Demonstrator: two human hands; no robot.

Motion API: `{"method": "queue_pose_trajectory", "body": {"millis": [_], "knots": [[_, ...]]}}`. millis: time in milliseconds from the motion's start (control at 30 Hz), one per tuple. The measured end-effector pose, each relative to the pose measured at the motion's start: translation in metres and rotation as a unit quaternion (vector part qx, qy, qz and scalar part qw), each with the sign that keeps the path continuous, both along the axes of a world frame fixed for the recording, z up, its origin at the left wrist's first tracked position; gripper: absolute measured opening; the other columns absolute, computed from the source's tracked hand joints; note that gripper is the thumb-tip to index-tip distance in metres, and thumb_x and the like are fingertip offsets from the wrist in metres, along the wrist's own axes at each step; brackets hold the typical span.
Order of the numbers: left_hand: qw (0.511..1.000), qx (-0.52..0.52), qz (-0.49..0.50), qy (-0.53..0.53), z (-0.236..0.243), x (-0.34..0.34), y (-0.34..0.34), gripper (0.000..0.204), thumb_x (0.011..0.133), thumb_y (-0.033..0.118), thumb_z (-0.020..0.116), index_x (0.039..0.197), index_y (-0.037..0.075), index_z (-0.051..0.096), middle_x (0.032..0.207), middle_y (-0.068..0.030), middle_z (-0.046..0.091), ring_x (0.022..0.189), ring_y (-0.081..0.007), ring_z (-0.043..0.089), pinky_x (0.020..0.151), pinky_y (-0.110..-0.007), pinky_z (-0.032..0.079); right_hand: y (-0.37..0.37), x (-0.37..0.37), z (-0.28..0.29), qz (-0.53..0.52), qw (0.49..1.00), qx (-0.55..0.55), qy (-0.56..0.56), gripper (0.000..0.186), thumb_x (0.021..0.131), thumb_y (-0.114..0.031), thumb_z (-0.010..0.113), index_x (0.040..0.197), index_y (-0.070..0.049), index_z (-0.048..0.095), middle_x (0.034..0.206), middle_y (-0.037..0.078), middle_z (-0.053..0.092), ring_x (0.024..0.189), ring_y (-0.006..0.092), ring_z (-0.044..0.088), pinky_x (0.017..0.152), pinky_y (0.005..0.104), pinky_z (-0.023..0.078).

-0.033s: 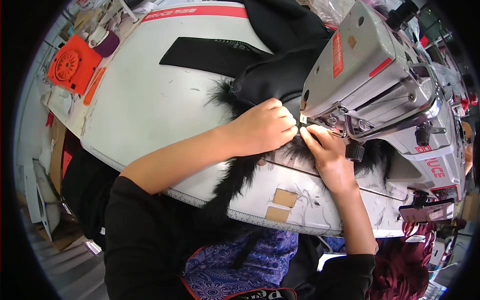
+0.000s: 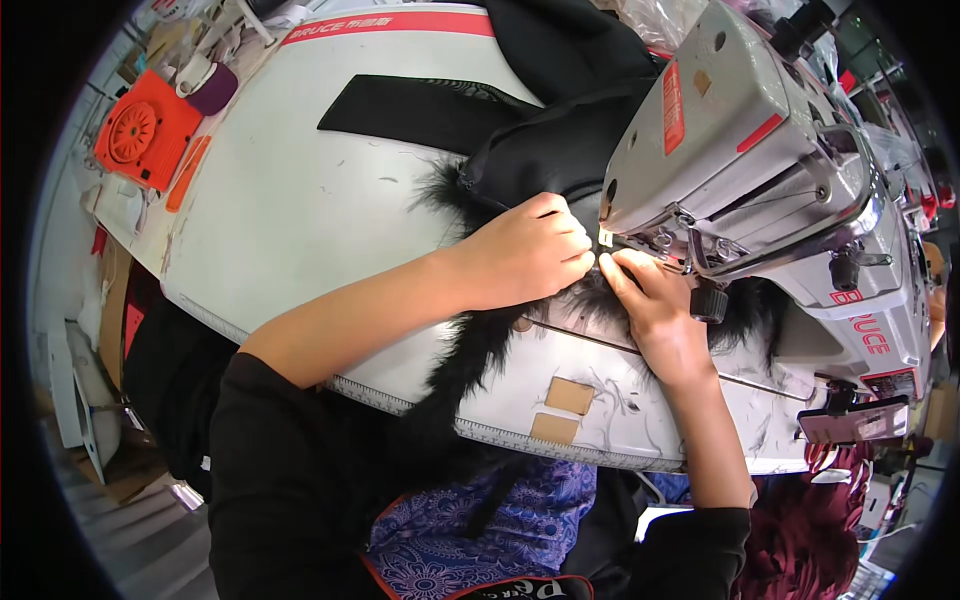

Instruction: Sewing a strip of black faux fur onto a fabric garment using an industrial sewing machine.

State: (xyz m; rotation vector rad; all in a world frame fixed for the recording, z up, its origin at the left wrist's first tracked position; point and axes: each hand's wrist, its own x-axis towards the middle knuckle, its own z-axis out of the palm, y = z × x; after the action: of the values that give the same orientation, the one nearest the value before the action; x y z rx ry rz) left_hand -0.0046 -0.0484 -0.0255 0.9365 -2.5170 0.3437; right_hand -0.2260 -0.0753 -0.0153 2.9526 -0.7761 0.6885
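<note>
My left hand is closed on a black garment piece with fluffy fur trim, just left of the sewing machine's needle area. My right hand pinches the same piece at the presser foot, index finger bent toward the needle, thumb partly hidden. The silver sewing machine head stands over the right side of the work. The fur hangs from under my left hand over the table's near edge; more lies under the machine arm.
The white table carries a flat black fabric strip, an orange plastic device and a purple-and-white roll at left. Two cardboard patches sit near its ruled front edge. A phone is clamped at right; dark red ruffled fabric lies below.
My left hand has shifted very slightly upward in the view along with the fabric it holds. My right hand stays almost still.
</note>
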Motion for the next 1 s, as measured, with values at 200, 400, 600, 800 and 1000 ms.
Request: {"method": "queue_pose_trajectory", "body": {"millis": [200, 400, 600, 800, 1000], "knots": [[0.998, 0.036, -0.017, 0.053, -0.002, 0.002, -0.004, 0.025, 0.073, 0.011, 0.057, 0.097, 0.003, 0.061, 0.098, -0.0055, 0.058, 0.093, -0.0219, 0.055, 0.086, -0.034, 0.043, -0.001, 0.002, 0.001, -0.002, 1.0, 0.027, 0.002, 0.042, 0.069, 0.009, 0.054, 0.108, -0.002, 0.063, 0.105, 0.011, 0.06, 0.094, 0.0271, 0.06, 0.082, 0.0351, 0.047], [0.994, -0.045, -0.018, 0.094, -0.005, 0.001, -0.01, 0.009, 0.073, 0.013, 0.055, 0.079, 0.007, 0.057, 0.079, -0.0017, 0.053, 0.081, -0.0184, 0.055, 0.076, -0.03, 0.044, -0.005, 0.003, -0.004, -0.018, 0.999, 0.031, -0.007, 0.042, 0.069, 0.01, 0.054, 0.107, -0.002, 0.063, 0.11, 0.012, 0.061, 0.095, 0.0281, 0.061, 0.084, 0.0357, 0.048], [0.998, 0.06, 0.001, 0.035, 0.0, 0.003, -0.007, 0.027, 0.073, 0.01, 0.058, 0.098, 0.003, 0.062, 0.1, -0.0061, 0.06, 0.093, -0.0229, 0.056, 0.086, -0.033, 0.044, -0.005, 0.004, -0.003, -0.028, 0.999, 0.027, -0.003, 0.043, 0.069, 0.011, 0.053, 0.108, -0.003, 0.063, 0.109, 0.012, 0.061, 0.094, 0.0282, 0.061, 0.082, 0.0358, 0.048], [0.995, -0.044, -0.025, 0.082, -0.005, 0.001, -0.012, 0.007, 0.073, 0.013, 0.055, 0.077, 0.007, 0.055, 0.075, -0.0013, 0.051, 0.076, -0.0165, 0.054, 0.074, -0.029, 0.044, -0.005, 0.006, 0.0, -0.016, 1.0, 0.027, -0.003, 0.042, 0.07, 0.01, 0.053, 0.108, -0.003, 0.062, 0.109, 0.012, 0.061, 0.094, 0.0278, 0.061, 0.082, 0.0362, 0.048], [0.995, -0.054, -0.01, 0.081, -0.004, 0.0, -0.01, 0.006, 0.073, 0.013, 0.055, 0.076, 0.007, 0.055, 0.073, -0.0011, 0.051, 0.074, -0.0162, 0.054, 0.073, -0.029, 0.044, -0.003, 0.007, -0.001, -0.025, 1.0, 0.007, 0.005, 0.041, 0.07, 0.01, 0.053, 0.109, -0.002, 0.062, 0.11, 0.011, 0.061, 0.095, 0.0273, 0.06, 0.082, 0.0359, 0.048]]}}
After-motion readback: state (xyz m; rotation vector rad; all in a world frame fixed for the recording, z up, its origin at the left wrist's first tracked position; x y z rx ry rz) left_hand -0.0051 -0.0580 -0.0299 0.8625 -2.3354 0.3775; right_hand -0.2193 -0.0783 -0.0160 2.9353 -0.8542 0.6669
